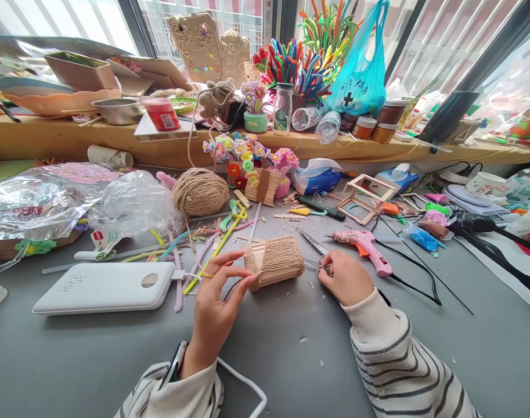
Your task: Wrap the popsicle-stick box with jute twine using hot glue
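Note:
A small wooden-stick piece [273,261], partly wrapped in brown twine [286,256], lies on its side on the grey table. At its left end, the thumb and index finger of my left hand [219,290] are pinched together on a thin strand of twine, part of which shows below the fingers. To the right, my right hand [347,278] is closed around the handles of metal scissors [312,241], whose blades are spread and point left. My fingers cover most of the handles.
A pink glue gun [367,244] with a black cord lies right of my right hand. Beyond are a twine ball [201,191], a small wooden frame [367,197] and a tissue pack [317,176]. A white power bank [105,287] with a cable sits left. Craft supplies crowd the ledge [242,142].

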`<state>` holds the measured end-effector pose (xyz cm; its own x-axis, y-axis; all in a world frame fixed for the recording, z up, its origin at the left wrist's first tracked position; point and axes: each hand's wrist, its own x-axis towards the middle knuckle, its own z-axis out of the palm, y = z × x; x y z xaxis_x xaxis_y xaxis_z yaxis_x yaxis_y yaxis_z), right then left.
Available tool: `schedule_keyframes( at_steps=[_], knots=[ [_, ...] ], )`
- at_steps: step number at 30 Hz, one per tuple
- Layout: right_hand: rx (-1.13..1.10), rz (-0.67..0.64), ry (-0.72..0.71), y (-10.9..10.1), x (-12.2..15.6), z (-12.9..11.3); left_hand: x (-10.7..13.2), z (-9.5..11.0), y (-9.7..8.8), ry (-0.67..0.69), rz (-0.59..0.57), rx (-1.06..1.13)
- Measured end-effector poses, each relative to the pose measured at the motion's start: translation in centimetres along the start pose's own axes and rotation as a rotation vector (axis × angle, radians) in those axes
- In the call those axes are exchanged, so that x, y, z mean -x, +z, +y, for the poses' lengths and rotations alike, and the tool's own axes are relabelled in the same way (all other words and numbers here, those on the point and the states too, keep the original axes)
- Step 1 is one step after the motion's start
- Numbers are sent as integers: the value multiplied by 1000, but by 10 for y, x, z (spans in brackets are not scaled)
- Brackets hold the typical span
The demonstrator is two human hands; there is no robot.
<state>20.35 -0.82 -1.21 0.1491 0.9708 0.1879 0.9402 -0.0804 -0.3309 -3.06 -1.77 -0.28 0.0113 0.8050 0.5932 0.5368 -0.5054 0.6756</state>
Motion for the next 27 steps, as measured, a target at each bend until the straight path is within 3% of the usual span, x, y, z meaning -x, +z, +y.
schedule_keyframes(
  at_steps=[6,9,14,19,21,24,27],
  knots=[
    [-369,157,18,-11,0,-5,0,2,0,-2,-15,13],
    [-643,119,41,-17,1,-7,0,3,1,-18,-35,10],
    [-1041,-182,11,-24,6,-20,1,3,1,-25,-13,14],
    [-1146,-695,-326,-23,20,-40,0,3,3,-16,5,11],
    [-1136,-844,-405,-18,27,-46,-1,3,4,-28,-8,32],
    [-1127,-957,-447,-8,34,-50,-1,3,5,-60,-47,88],
    [-1139,-983,-455,0,38,-52,-1,5,5,-86,-65,100]
  ],
)
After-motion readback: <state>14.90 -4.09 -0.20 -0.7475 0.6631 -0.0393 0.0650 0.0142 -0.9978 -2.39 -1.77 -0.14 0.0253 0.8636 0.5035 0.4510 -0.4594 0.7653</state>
